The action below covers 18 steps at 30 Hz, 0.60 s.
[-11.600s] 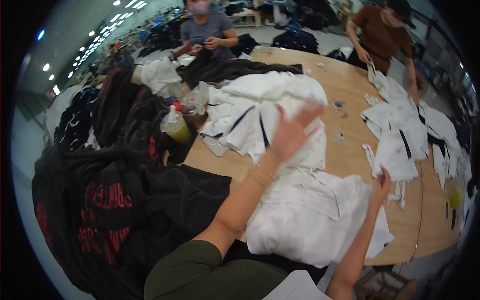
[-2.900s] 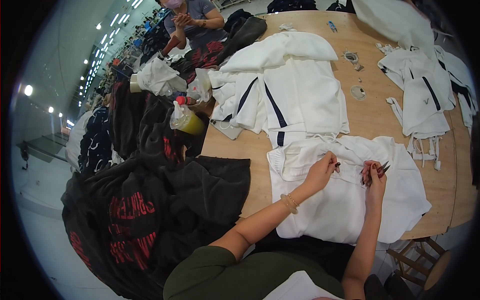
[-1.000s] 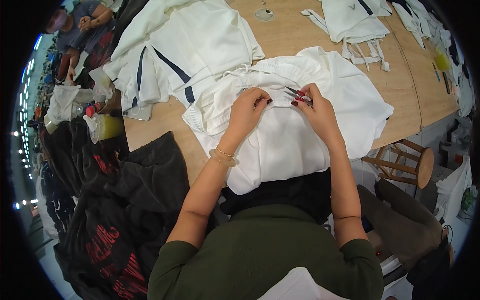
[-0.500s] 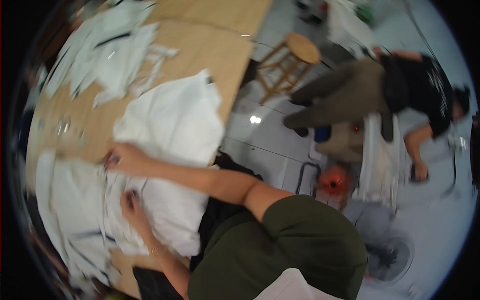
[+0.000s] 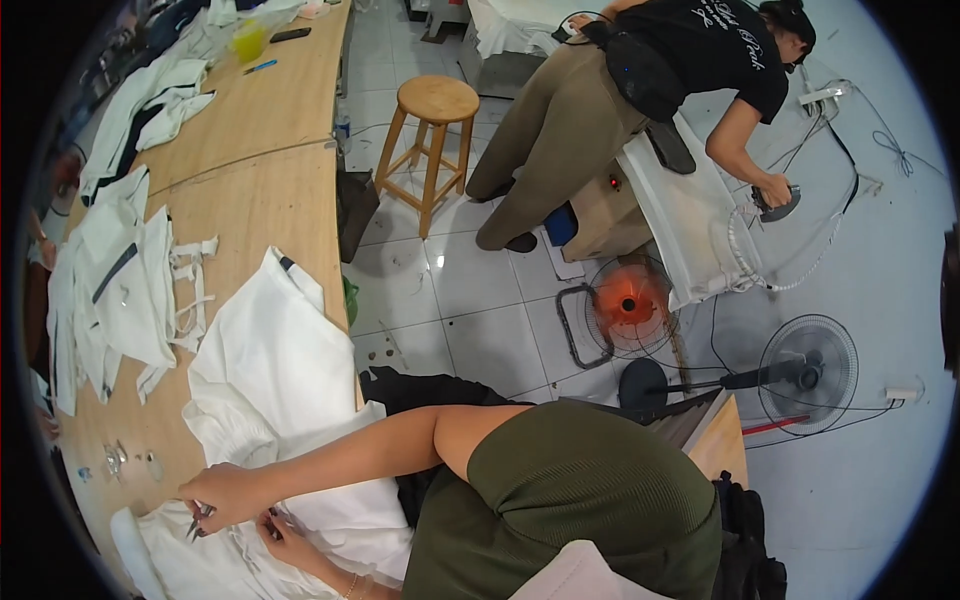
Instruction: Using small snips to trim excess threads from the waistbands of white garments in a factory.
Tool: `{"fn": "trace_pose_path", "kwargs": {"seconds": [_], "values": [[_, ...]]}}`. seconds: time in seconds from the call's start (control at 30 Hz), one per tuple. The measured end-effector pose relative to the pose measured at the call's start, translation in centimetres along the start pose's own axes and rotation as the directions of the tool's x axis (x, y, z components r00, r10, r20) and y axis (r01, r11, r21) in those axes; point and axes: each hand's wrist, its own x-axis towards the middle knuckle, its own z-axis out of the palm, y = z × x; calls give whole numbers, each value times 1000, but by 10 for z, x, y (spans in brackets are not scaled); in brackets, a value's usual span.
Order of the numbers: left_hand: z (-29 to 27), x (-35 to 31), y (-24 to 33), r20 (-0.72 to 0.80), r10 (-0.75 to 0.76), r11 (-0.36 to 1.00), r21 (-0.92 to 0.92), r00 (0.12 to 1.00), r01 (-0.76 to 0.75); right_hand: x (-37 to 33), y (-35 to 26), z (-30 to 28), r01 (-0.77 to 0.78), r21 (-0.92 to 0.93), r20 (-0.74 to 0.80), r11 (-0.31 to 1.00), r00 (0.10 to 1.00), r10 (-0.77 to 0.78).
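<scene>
My right hand, on the arm that crosses the middle of the view, is closed around small metal thread snips, whose pointed tips stick out over the white cloth. Just beside it, my left hand has its fingers curled in and pinches the white garment. Folds and my own forearm partly hide the spot between the hands. The garment spreads over the table edge toward me, with a gathered part and a small dark tab at its far corner.
More white pieces with dark strips lie on the wooden table, near small metal bits. A wooden stool, an orange fan and a standing fan are to the right. A co-worker holds an iron.
The whole view has swung, so my hands and the garment sit lower in the picture and the blur is gone. Both hands stay close together at the white cloth.
</scene>
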Motion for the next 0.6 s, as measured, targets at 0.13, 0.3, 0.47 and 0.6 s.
{"fn": "trace_pose_path", "kwargs": {"seconds": [0.13, 0.3, 0.47, 0.6], "values": [[-21, -11, -21, -95, -42, 999, -36, 995, 39, 3, 25, 27, 89, 133, 76, 987, 992, -100], [28, 7, 29, -26, -22, 992, -121, 999, 19, -12, 39, -69, -121, 76, 217, 990, 971, 102], [16, -14, 34, -228, -100, 940, -342, 969, 16, -28, 27, -67, 57, -411, 269, 910, 961, 61], [17, -29, 35, -215, -171, 930, -356, 961, 86, -43, 33, -52, 63, -526, 344, 848, 928, 145]]}}
